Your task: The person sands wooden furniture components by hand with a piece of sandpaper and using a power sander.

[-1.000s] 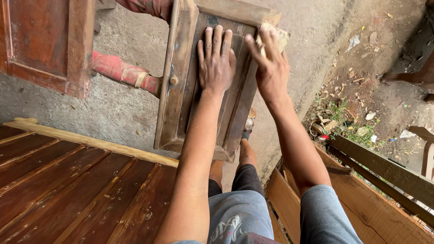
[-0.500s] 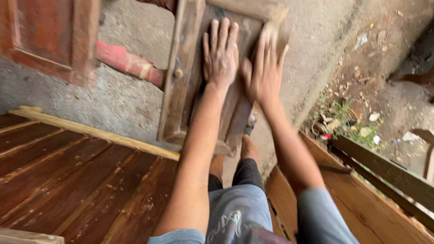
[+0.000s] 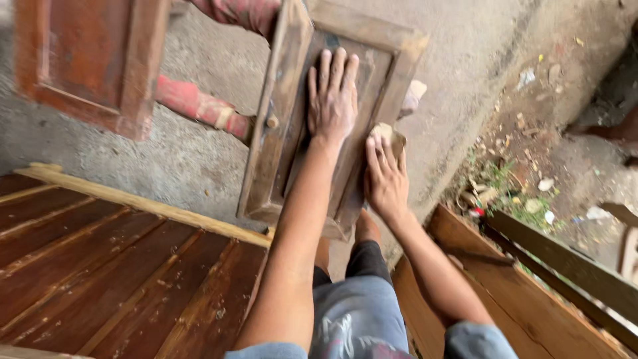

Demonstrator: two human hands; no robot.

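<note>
- Head view shows the right hand (image 3: 385, 179) lower on the wooden door panel (image 3: 279, 133) than it was a second ago: then it lay near the panel's top right corner, level with the other hand; now it sits toward the lower right rail, at about 5 o'clock from the left hand (image 3: 332, 100).
- Left hand has barely shifted. It lies flat and fully open, palm down and fingers spread, on the recessed centre of the panel, gripping nothing.
- Right hand is half-curled, fingers pressing a small tan pad, seemingly sandpaper (image 3: 389, 135), against the right stile. The downward travel of hand and pad reads as a rubbing stroke along that stile while the left steadies the piece.
- Panel lies propped above the concrete floor (image 3: 186, 159), seemingly across the person's legs, at about 12 o'clock from the body. Its long axis runs from roughly 7 o'clock to 1 o'clock, the far end pointing away and slightly right.
- Reddish cabinet door (image 3: 86, 60) stands at 10 o'clock from the panel, well apart; red-brown planks (image 3: 100, 266) lie at 8 o'clock, and a wooden frame (image 3: 531, 266) at 4 o'clock.
</note>
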